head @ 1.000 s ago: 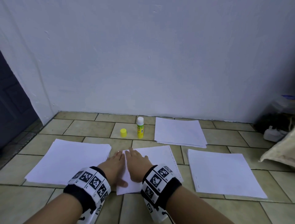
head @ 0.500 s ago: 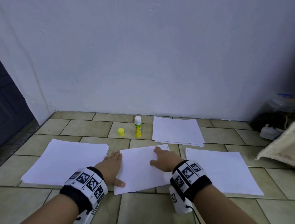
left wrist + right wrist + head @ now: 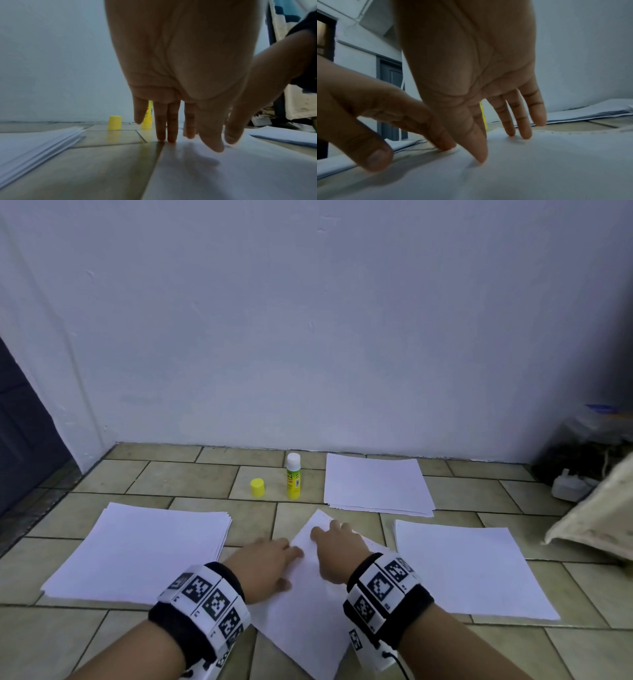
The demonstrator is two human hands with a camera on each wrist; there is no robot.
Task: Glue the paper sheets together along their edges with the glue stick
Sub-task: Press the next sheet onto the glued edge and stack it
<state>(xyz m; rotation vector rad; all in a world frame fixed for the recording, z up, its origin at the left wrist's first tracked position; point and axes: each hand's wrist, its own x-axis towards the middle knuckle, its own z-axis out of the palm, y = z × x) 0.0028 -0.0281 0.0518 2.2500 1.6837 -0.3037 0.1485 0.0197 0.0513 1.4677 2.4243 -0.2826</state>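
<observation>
The middle paper sheets (image 3: pixel 308 611) lie askew on the tiled floor, one corner pointing at the wall. My left hand (image 3: pixel 274 559) rests flat on their left edge, fingers (image 3: pixel 169 128) straight. My right hand (image 3: pixel 334 546) presses flat on the upper part of the sheets (image 3: pixel 539 169), with its fingers (image 3: pixel 513 121) straight. The two hands lie close together. The uncapped yellow glue stick (image 3: pixel 293 475) stands upright near the wall, its yellow cap (image 3: pixel 257 487) just to its left; neither hand touches them.
Three more white paper stacks lie around: left (image 3: pixel 137 549), back right (image 3: pixel 375 484) and right (image 3: pixel 469 570). A white wall rises just behind. A white plug (image 3: pixel 568 486) and a cloth bag (image 3: pixel 599 522) sit at the far right, a dark doorway at far left.
The right hand slid out to the right, then came back beside the left hand. The middle sheets turned from square to diagonal under the hands.
</observation>
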